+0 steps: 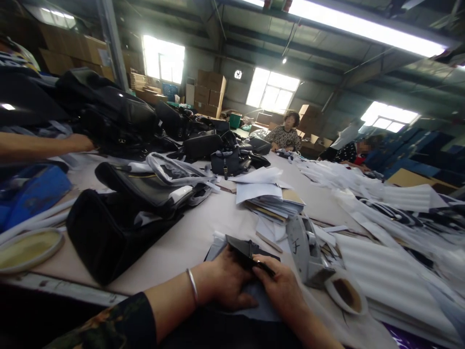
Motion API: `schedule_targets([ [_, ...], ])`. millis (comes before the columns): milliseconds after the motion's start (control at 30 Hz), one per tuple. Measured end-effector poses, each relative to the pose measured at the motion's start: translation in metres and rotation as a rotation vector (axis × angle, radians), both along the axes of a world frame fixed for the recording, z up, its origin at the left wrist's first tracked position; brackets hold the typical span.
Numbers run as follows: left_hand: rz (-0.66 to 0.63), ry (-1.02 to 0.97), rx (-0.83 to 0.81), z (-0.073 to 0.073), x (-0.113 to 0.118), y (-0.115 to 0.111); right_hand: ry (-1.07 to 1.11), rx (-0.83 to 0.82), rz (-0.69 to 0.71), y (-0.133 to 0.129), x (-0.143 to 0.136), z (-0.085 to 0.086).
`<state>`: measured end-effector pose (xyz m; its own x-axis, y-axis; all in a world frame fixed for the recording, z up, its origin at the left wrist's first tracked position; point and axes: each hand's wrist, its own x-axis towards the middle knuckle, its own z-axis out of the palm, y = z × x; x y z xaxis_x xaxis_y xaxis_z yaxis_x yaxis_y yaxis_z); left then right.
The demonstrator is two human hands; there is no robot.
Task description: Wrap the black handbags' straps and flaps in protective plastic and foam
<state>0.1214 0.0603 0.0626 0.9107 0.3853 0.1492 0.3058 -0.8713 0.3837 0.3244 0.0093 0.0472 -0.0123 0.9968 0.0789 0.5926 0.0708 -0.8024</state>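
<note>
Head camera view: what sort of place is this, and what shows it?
Probably a bag workshop or factory: many black bags heaped on a large worktable, stacked cardboard boxes behind, and a long strip light overhead.

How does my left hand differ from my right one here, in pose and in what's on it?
Your left hand lies fairly spread, thumb out, while your right hand is curled, gripping the black piece. A silver bangle circles the left wrist; the right shows none. Both are ungloved and close together at that piece.
</note>
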Motion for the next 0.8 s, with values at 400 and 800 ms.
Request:
schedule_targets([
  [400,-0.017,-0.012,-0.114,0.036,-0.053,-0.022,-0.059,-0.046,0.044,-0.008,0.0,0.0],
  [800,0.739,-0.276,-0.36,0.01,-0.078,-0.043,-0.329,-0.102,0.19,-0.005,-0.009,0.026],
])
